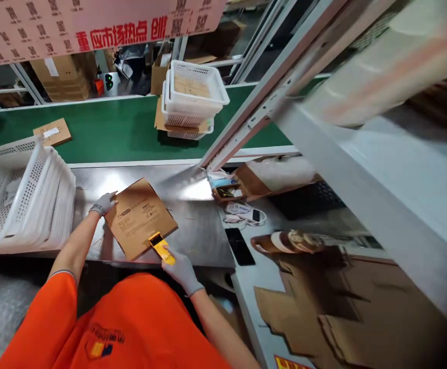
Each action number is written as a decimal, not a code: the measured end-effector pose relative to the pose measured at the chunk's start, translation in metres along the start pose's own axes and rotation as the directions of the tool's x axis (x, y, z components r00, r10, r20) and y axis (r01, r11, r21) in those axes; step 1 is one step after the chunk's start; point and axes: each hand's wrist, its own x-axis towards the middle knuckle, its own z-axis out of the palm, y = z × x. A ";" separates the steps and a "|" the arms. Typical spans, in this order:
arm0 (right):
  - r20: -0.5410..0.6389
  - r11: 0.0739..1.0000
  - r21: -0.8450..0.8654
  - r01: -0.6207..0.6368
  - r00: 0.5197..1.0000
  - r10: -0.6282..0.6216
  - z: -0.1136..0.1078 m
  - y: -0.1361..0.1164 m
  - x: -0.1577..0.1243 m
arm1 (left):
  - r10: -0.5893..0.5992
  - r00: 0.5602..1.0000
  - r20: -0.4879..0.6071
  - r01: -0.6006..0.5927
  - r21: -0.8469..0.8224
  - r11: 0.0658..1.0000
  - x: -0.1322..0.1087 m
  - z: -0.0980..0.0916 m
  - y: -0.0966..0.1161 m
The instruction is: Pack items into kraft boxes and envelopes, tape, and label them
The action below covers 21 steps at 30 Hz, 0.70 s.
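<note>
A flat brown cardboard box (141,220) with dark print lies turned at an angle on the steel table. My left hand (106,203), in a grey glove, grips its left corner, fingers at the edge. In my gloved right hand (183,267) is a yellow handheld scanner (165,252) with a dark rectangular face. The scanner's dark end reaches over the box's near edge; whether it touches the cardboard I cannot tell.
Stacked white baskets (35,205) stand at the left. Behind the steel table (200,225) runs a green conveyor (112,128) carrying a small box (52,132) and more baskets (196,97). A metal post (254,107), a phone (240,246) and cardboard pieces (304,307) are to the right.
</note>
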 end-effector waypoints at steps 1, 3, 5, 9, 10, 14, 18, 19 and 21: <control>0.017 1.000 0.002 -0.009 1.000 0.009 -0.001 -0.002 0.002 | -0.026 1.000 0.017 0.025 0.048 0.999 -0.003 0.013 0.004; 0.033 1.000 0.000 -0.015 0.999 0.015 -0.003 -0.005 0.006 | -0.006 1.000 0.024 0.002 0.161 0.987 -0.021 0.050 0.021; 0.048 1.000 -0.007 -0.014 0.999 0.014 -0.005 -0.007 0.009 | 0.094 0.994 0.052 -0.103 0.215 0.971 -0.054 0.100 0.045; 0.063 1.000 0.005 -0.014 0.998 0.013 -0.004 -0.008 0.011 | 0.113 0.967 0.227 -0.166 0.232 0.959 -0.117 0.189 0.081; 0.069 1.000 0.017 -0.016 0.998 0.015 -0.003 -0.006 0.008 | 0.092 0.969 0.228 -0.147 0.237 0.960 -0.124 0.201 0.085; 0.053 0.991 0.092 -0.094 0.995 0.089 0.005 0.015 -0.022 | 0.116 0.971 0.210 -0.163 0.220 0.962 -0.128 0.212 0.087; 0.110 0.964 0.139 -0.226 0.971 0.211 0.013 0.047 -0.068 | 0.131 0.972 0.194 -0.172 0.210 0.963 -0.129 0.208 0.087; 0.126 0.959 0.154 -0.239 0.967 0.221 0.013 0.052 -0.076 | 0.127 0.974 0.189 -0.168 0.214 0.962 -0.131 0.209 0.089; 0.139 0.959 0.163 -0.232 0.968 0.210 0.012 0.057 -0.088 | 0.139 0.969 0.205 -0.185 0.227 0.956 -0.138 0.214 0.091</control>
